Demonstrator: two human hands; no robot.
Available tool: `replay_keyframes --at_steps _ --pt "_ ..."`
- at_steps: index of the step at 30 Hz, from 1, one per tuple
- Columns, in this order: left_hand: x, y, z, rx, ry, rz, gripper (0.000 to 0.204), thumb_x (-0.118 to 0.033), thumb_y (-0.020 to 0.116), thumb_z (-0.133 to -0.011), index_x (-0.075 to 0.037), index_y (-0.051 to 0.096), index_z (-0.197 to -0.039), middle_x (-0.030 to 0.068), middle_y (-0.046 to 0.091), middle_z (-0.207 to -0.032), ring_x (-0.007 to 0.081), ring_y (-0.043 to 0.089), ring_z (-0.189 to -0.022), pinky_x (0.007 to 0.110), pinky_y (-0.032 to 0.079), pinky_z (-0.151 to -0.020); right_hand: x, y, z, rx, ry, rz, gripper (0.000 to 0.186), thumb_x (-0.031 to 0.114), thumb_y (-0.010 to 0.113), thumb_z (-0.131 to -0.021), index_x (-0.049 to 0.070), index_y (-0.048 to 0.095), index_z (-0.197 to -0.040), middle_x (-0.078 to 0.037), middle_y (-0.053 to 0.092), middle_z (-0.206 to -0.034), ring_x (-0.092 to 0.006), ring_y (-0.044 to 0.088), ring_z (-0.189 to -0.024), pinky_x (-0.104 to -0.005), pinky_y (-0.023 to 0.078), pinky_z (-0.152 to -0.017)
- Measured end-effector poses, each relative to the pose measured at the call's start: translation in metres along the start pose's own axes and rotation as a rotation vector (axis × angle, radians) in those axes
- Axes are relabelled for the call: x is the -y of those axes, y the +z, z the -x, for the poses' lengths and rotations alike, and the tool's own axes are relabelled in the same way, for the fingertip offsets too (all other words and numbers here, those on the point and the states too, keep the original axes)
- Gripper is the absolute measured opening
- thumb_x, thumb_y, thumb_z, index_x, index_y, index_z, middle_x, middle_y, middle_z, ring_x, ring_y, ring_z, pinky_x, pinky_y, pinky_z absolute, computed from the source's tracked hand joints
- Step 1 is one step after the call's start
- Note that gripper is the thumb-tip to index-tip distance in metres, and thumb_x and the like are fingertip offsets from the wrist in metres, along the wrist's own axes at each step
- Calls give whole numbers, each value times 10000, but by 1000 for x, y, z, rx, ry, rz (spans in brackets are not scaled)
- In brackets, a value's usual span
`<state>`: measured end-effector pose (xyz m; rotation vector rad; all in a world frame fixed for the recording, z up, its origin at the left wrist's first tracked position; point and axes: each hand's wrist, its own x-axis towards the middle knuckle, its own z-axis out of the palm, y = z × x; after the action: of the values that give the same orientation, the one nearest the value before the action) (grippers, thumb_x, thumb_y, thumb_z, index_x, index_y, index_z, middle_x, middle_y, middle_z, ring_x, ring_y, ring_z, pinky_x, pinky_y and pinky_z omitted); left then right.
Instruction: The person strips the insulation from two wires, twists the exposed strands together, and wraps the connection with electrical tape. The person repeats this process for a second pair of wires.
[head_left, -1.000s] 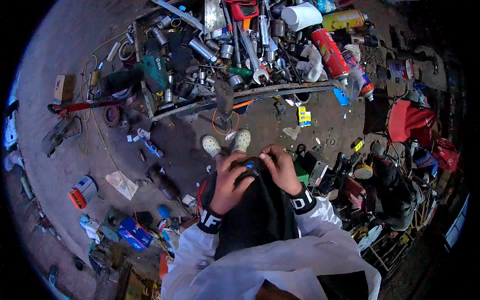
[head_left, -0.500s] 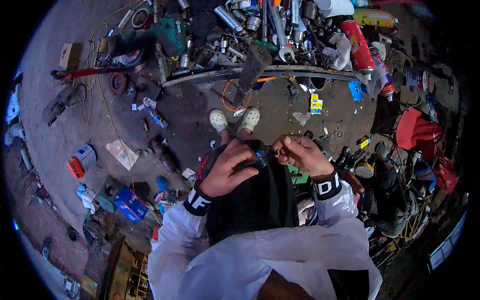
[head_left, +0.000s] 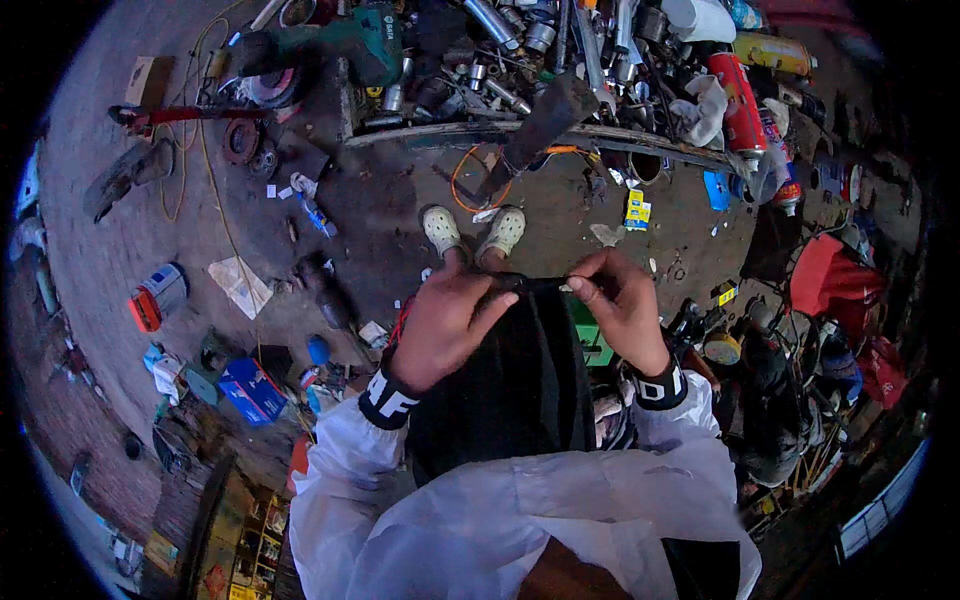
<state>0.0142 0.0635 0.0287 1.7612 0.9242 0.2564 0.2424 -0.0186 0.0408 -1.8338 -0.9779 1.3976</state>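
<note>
Your right hand (head_left: 627,312) has its thumb and forefinger together, pinching the end of one thin dark piece (head_left: 537,284), its kind unclear; it lies between your two hands, just your side of the two pale clogs (head_left: 503,229). Your left hand (head_left: 438,328) is at its other end, fingertips partly hidden, so whether they clamp it cannot be told. Your black trousers (head_left: 500,400), behind it, blur its outline. Ahead of the clogs are one orange cable loop (head_left: 455,187) and one tool tray (head_left: 450,133) heaped with sockets (head_left: 540,38), too crowded to count, and one long dark block (head_left: 550,112) hides part of its near rim. Ahead and right of the clogs are three spray cans (head_left: 738,105); right of them, one yellow-and-blue carton (head_left: 637,210), then one red cloth (head_left: 828,278) farther out. Left of the clogs, toward you, sits one blue box (head_left: 252,391).
</note>
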Motion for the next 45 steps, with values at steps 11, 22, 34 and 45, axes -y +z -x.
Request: replay_keyframes --at_steps 11,22,34,45 --pt "51 8 10 31 -299 -408 438 -457 740 -777 -38 612 -787 151 601 -663 324 625 -693 426 455 -585 -5 10 0 -5 31 12 153 84 700 -873 -10 585 -909 -75 654 -835 -132 610 -757 -286 488 -691" --pt "56 18 37 8 -108 34 217 -212 742 -770 -112 728 -962 153 636 -764 328 608 -747 422 485 -671 -54 21 -2 -44 31 -47 132 85 680 -885 -10 590 -895 -67 645 -788 -102 596 -744 -265 479 -683" --pt "36 27 44 89 -94 -435 104 -200 696 -701 -101 666 -714 81 622 -716 267 607 -780 407 466 -708 -45 69 6 304 -55 195 584 25 645 -770 77 483 -1328 -149 596 -1111 -275 586 -769 -372 499 -734" --pt "19 18 57 138 16 -480 91 -195 647 -712 -106 650 -733 48 619 -656 221 583 -748 363 417 -704 -45 88 6 571 -166 162 411 33 676 -766 24 578 -1165 -131 633 -923 -225 643 -782 -331 520 -696"
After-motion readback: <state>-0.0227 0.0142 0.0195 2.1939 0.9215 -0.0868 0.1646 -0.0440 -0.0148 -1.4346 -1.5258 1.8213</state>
